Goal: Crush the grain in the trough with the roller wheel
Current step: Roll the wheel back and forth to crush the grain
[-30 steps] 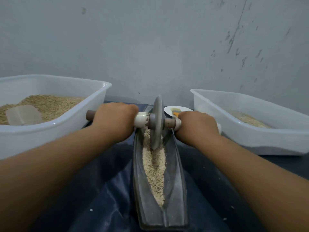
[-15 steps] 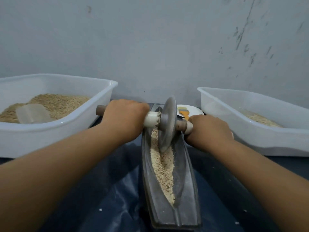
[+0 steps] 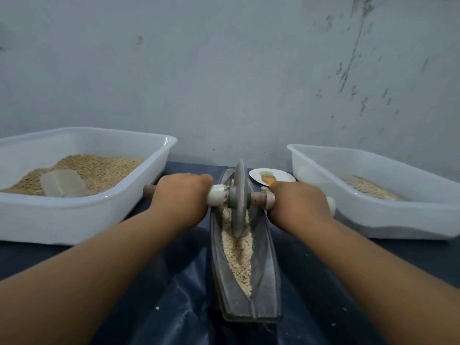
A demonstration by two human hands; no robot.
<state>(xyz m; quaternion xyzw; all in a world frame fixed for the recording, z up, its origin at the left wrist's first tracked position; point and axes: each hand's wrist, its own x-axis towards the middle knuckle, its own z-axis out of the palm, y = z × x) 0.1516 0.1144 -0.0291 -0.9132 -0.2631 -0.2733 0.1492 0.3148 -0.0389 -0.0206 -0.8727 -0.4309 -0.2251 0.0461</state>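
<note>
Grain (image 3: 236, 255) is spread along the trough (image 3: 267, 282) on the tabletop, much of it seemingly whole. The roller wheel (image 3: 239, 197) is set in it toward the far end, its axle gripped by left hand (image 3: 183, 195) and right hand (image 3: 298, 202); crushing is judged unfinished.

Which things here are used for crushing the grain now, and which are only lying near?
In use:
- roller wheel, standing in the grain
- trough
- grain
- left hand and right hand, each gripping the axle

Lying about:
- left tub with scoop
- right tub
- small plate with brush
</note>
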